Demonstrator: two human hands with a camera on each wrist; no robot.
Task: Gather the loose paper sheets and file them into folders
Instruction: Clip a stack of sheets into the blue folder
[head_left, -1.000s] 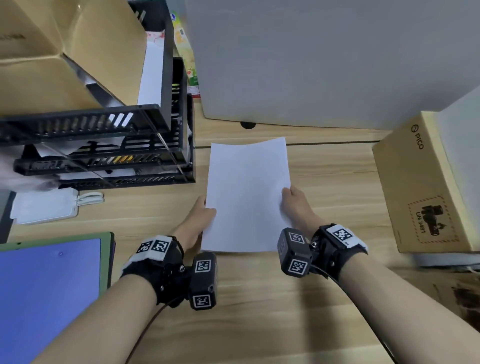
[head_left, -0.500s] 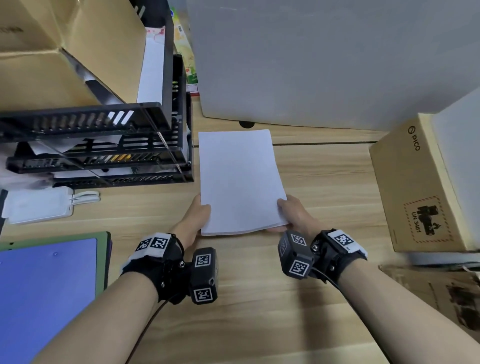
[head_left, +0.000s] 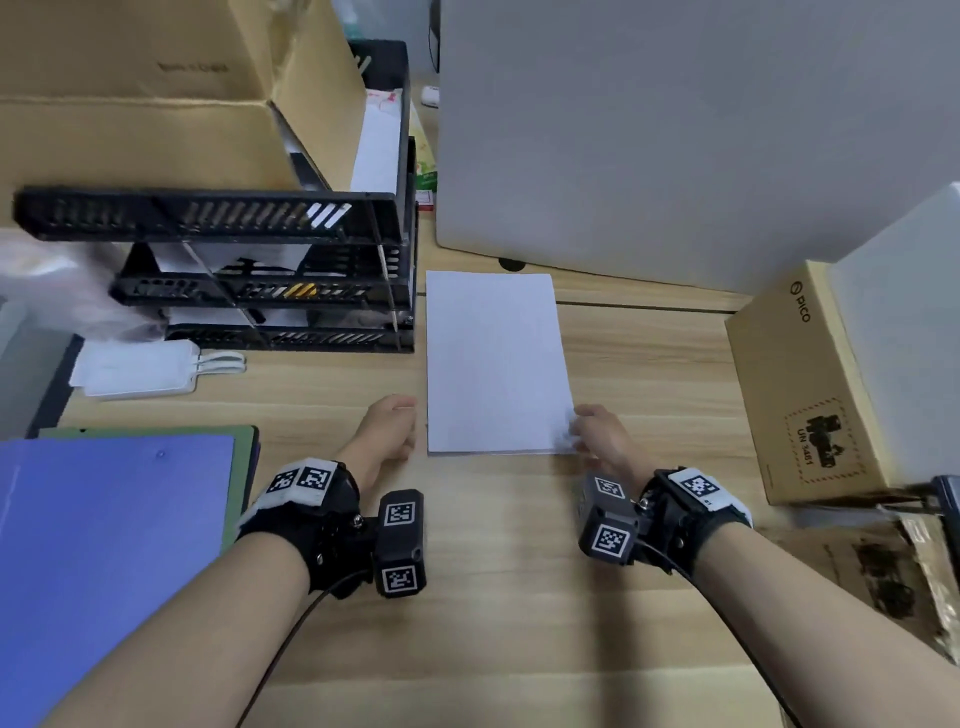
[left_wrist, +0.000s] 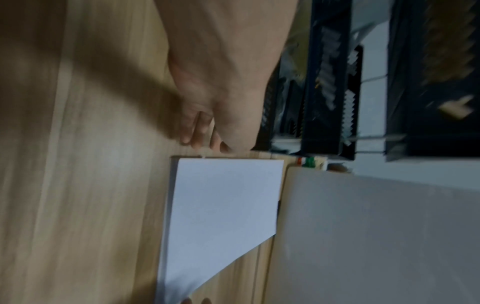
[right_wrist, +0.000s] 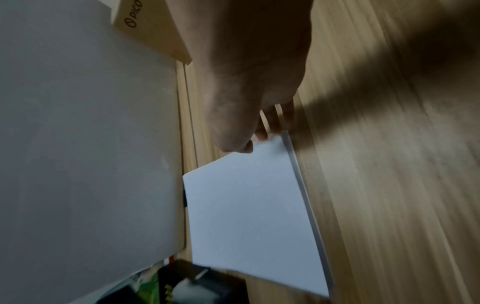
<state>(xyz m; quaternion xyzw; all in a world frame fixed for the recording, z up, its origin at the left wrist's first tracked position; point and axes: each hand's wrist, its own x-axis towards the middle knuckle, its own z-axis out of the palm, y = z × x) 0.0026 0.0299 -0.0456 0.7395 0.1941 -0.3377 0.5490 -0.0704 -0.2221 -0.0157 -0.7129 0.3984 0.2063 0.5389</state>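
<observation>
A neat stack of white paper sheets lies flat on the wooden desk, its far end close to a grey panel. My left hand sits just off the stack's near left corner, fingers fairly straight, holding nothing. My right hand is at the near right corner; its thumb tip touches the top sheet and its fingers lie along the edge. A blue folder rests on a green one at the near left.
A black tiered paper tray stands left of the stack, under a large cardboard box. A white power bank lies in front of it. The grey panel closes the back. A Pico carton stands at the right.
The stack, held up at both sides a second ago, now lies flat on the desk, further from me. My left hand has let go; my right hand has loosened to a touch.
</observation>
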